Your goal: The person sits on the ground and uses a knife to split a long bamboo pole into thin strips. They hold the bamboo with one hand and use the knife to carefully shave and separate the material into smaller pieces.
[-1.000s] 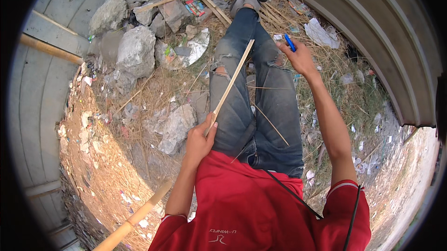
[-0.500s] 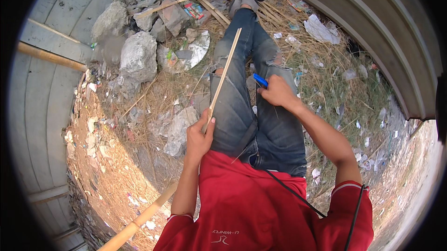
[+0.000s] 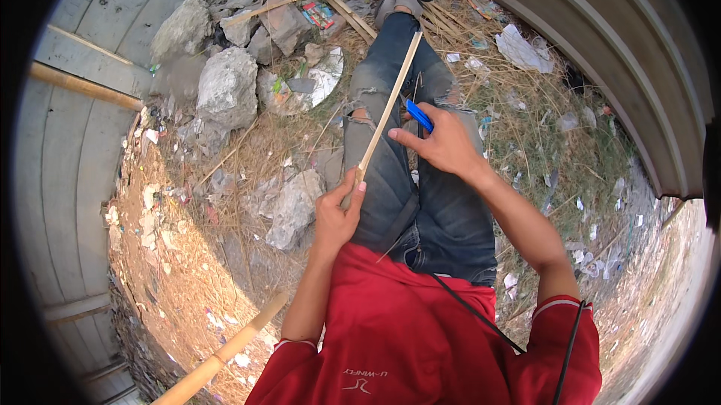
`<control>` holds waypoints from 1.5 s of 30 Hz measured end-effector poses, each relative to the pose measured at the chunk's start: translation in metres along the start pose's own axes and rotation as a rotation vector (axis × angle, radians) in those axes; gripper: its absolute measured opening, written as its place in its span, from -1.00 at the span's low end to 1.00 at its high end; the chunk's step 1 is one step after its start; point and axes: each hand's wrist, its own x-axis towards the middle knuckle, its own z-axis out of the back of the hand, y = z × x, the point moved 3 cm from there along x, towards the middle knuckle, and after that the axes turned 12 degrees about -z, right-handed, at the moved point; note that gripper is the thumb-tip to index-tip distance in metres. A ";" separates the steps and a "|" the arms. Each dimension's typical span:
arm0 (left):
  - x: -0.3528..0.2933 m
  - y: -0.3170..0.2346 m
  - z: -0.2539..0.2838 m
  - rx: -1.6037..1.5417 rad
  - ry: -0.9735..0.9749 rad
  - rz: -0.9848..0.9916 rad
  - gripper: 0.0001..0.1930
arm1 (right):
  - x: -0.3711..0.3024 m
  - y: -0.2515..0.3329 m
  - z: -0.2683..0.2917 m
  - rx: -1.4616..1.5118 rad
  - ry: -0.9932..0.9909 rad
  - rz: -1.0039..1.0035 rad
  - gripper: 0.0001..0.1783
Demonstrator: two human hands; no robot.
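My left hand (image 3: 338, 210) is closed round the lower end of a thin pale bamboo strip (image 3: 390, 105). The strip slants up and to the right above my outstretched legs in torn jeans (image 3: 375, 213). In my right hand (image 3: 447, 146) is a blue-handled cutter knife (image 3: 419, 116), gripped with the fingers curled round it and the thumb stretched toward the strip. The knife's tip lies close beside the strip's right side; whether the blade touches it I cannot tell.
Several bamboo strips (image 3: 342, 8) lie by my feet. Grey rocks (image 3: 227, 89) stand to the left, and a thicker bamboo pole (image 3: 218, 360) juts in at lower left. Metal sheeting (image 3: 601, 44) curves along the right; a grey panelled wall (image 3: 71, 179) rises on the left.
My left hand and the bamboo strip have shifted to the right and slightly up. My right hand has turned, bringing the knife toward the strip, and its thumb now extends outward.
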 end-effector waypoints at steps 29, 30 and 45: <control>-0.004 -0.001 0.009 -0.561 0.189 0.332 -0.55 | 0.045 0.015 0.074 -0.013 0.053 -0.051 -0.33; -0.004 -0.003 0.008 -0.556 0.188 0.325 -0.55 | 0.046 0.017 0.075 -0.052 0.046 -0.076 -0.29; 0.003 -0.002 0.010 -0.068 -0.030 -0.023 -0.58 | 0.023 0.032 0.049 -0.171 0.196 -0.052 -0.20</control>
